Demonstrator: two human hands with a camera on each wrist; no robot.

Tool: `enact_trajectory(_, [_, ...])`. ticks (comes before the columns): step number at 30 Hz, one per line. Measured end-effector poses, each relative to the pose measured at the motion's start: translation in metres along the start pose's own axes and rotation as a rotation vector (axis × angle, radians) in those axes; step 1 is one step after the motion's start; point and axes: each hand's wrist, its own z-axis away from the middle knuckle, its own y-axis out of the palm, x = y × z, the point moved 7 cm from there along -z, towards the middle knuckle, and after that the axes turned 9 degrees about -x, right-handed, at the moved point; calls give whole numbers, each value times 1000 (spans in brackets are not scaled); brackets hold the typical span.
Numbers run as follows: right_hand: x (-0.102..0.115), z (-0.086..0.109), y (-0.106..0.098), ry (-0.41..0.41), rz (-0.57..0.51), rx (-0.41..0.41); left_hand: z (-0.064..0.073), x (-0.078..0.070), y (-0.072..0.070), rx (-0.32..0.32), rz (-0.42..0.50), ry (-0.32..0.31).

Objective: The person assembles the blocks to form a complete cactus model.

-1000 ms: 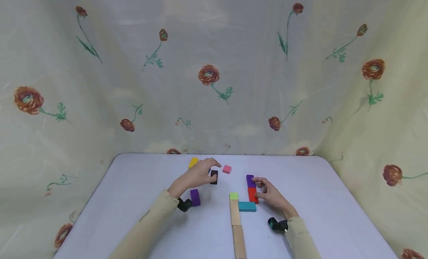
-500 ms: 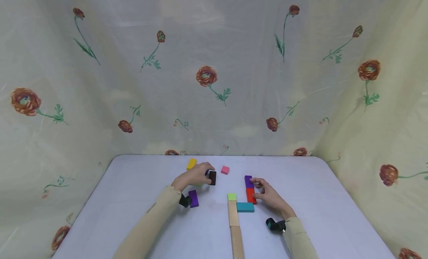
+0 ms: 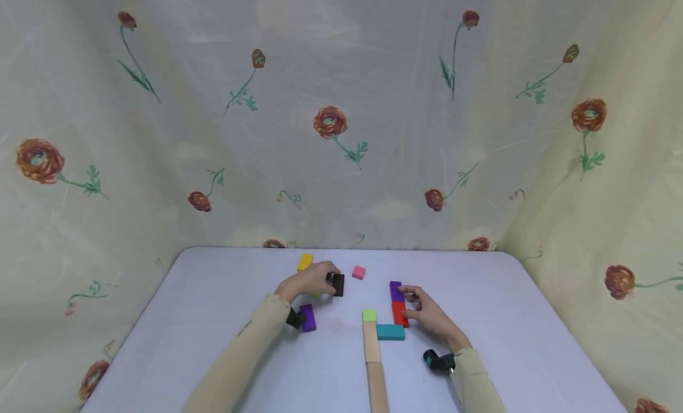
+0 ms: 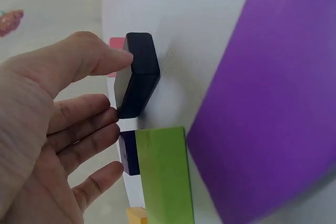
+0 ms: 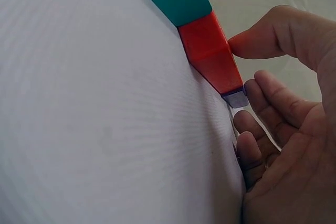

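Note:
At the back centre of the table, my left hand point(image 3: 310, 278) pinches a black block point(image 3: 338, 285) between thumb and fingers. In the left wrist view its thumb lies against the block's upper end. A green block point(image 4: 165, 177) and a dark blue block point(image 4: 129, 153) sit right by those fingers, mostly covered by the hand in the head view. My right hand point(image 3: 431, 312) touches a line of two blocks from its right side. Its thumb meets the red block point(image 3: 399, 314), and the index fingertip is on the purple block point(image 3: 395, 291) behind it.
Two plain wooden blocks point(image 3: 372, 342) run toward me, with a light green block point(image 3: 369, 315) at their far end. A teal block point(image 3: 391, 332) joins them to the red one. Loose on the white table point(image 3: 224, 330) lie another purple block point(image 3: 308, 318), a pink block point(image 3: 358, 273) and a yellow block point(image 3: 305, 262).
The left hand's fingers have come down and closed on the black block, which stays at about the same place. The right hand keeps its position at the red and purple blocks.

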Motion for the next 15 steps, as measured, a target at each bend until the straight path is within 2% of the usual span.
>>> enact_trajectory(8, [0,2,1,5,-4,-5,-1,0,0,26,-40,14])
enact_trajectory(15, [2,1,0,12,2,-9,-8,-2,1,29,-51,-37])
